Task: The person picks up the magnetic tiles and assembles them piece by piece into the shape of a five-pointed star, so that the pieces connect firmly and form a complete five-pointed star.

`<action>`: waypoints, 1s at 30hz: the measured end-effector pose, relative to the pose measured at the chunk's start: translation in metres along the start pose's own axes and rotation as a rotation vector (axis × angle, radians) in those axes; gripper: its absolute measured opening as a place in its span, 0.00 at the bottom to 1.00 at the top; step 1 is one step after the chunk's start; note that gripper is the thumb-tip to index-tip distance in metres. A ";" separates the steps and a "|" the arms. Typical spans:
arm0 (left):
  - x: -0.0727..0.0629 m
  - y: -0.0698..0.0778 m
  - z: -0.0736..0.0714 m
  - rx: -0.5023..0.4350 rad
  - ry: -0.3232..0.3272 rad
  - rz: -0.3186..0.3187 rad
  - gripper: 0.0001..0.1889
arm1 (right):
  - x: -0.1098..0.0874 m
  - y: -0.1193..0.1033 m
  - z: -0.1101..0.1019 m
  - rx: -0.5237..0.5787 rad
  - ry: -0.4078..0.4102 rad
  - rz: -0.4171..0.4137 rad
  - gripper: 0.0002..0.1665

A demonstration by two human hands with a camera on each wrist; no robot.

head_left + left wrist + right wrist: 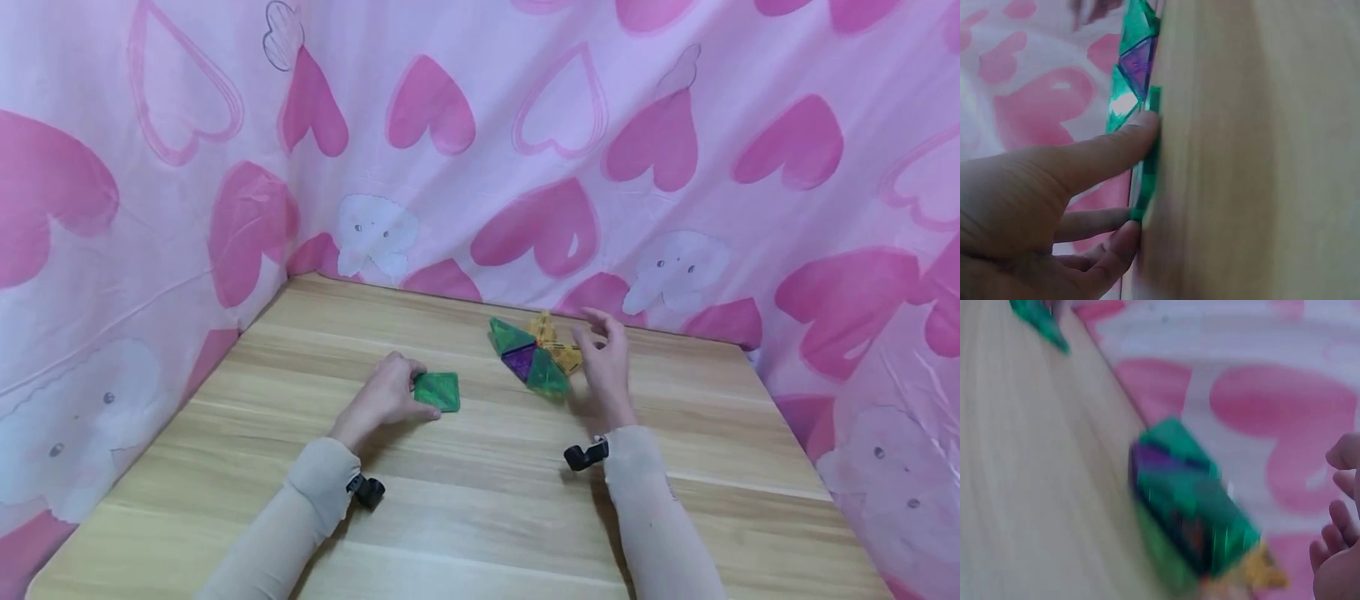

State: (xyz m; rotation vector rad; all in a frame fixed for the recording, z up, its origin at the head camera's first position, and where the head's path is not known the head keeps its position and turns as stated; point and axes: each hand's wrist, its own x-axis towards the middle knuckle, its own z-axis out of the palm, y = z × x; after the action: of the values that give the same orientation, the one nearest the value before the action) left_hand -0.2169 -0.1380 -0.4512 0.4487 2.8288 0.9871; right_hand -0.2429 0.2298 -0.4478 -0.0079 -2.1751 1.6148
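Note:
My left hand (384, 393) pinches a translucent green magnetic tile (439, 392), roughly square with a diagonal line across it, low at the wooden table. In the left wrist view the thumb presses one end of the green tile (1152, 159) and the fingertips the other. Farther back, a fan of joined tiles has a green piece (510, 335) at left, a purple triangle (518, 362), another green piece (548, 377) and two yellow pieces (564, 357) at right. Just right of it, my right hand (609, 367) is raised with loosely bent fingers, holding nothing.
The light wooden table (465, 517) runs back to a pink curtain (450, 192) printed with hearts, which also hangs along both sides. A small black camera sits on each wrist, the left camera (367, 491) and the right camera (585, 455).

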 end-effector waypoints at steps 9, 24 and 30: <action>0.000 -0.003 -0.001 -0.114 0.121 -0.118 0.22 | -0.026 -0.022 0.071 0.164 -0.453 -0.033 0.19; 0.005 0.002 -0.002 -0.073 0.039 -0.072 0.40 | -0.043 0.002 0.094 -0.194 -0.715 -0.130 0.28; 0.004 0.000 0.005 -0.059 0.053 -0.011 0.36 | -0.048 0.003 0.097 -0.182 -0.717 -0.169 0.26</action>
State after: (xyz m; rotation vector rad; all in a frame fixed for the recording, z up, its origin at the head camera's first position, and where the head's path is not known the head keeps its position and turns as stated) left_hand -0.2194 -0.1333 -0.4552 0.4066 2.8359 1.0933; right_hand -0.2333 0.1299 -0.4886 0.7886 -2.7356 1.4535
